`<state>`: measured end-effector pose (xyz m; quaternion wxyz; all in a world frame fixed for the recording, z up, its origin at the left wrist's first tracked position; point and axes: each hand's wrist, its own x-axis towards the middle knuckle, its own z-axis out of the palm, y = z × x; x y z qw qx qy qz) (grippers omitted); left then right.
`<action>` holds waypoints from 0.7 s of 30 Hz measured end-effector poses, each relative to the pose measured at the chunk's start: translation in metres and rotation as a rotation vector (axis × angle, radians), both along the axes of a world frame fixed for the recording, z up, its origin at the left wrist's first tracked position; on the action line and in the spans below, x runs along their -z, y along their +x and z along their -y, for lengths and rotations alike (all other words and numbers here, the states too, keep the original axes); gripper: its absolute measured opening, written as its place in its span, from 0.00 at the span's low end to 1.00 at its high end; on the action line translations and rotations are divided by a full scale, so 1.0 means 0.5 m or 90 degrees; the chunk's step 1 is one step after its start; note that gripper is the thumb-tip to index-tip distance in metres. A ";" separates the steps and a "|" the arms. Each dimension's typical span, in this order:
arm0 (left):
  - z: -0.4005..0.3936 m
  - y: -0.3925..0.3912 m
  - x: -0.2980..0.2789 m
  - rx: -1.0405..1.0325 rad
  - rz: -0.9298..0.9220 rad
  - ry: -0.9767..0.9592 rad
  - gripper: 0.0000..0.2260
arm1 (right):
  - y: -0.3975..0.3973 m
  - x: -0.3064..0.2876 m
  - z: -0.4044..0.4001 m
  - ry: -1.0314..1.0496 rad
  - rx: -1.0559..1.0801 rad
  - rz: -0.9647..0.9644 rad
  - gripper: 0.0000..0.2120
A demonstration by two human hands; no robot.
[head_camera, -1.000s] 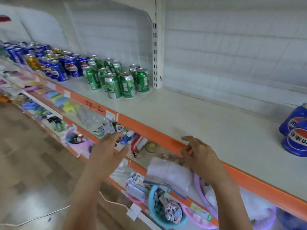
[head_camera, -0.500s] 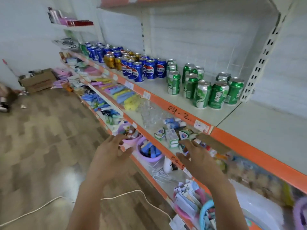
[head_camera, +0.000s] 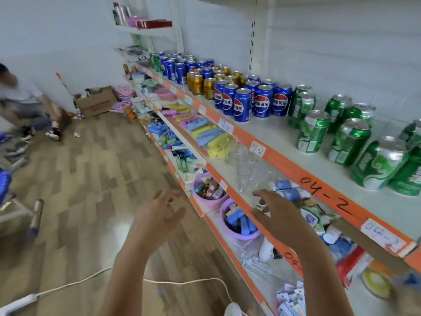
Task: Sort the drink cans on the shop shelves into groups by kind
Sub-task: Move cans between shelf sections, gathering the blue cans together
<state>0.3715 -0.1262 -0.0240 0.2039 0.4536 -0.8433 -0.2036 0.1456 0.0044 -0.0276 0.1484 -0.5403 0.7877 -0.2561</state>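
Cans sit on our top shelf (head_camera: 293, 153) from 12 to 3 o'clock, already clustered by kind: green cans (head_camera: 348, 142), blue cans (head_camera: 242, 104), gold cans (head_camera: 197, 84) (one stray green far back). Left hand (head_camera: 157, 221) and right hand (head_camera: 279, 215) hover loose and empty, probably between grabs.

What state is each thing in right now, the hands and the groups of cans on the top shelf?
left hand: open, fingers spread, holding nothing
right hand: open, fingers loosely curved, holding nothing
green cans: upright, grouped nearest
blue cans: upright, clustered mid-shelf
gold cans: upright, grouped behind them
far blue cans: upright, at far end
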 end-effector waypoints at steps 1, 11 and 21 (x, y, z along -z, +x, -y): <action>0.032 -0.014 -0.007 -0.003 0.007 -0.004 0.16 | -0.017 -0.006 0.034 -0.003 0.007 0.000 0.18; 0.270 -0.220 -0.011 0.061 -0.057 0.028 0.18 | -0.182 -0.035 0.234 -0.037 0.106 -0.049 0.19; 0.442 -0.415 -0.017 0.230 -0.057 0.026 0.22 | -0.264 -0.018 0.339 -0.019 0.225 -0.035 0.21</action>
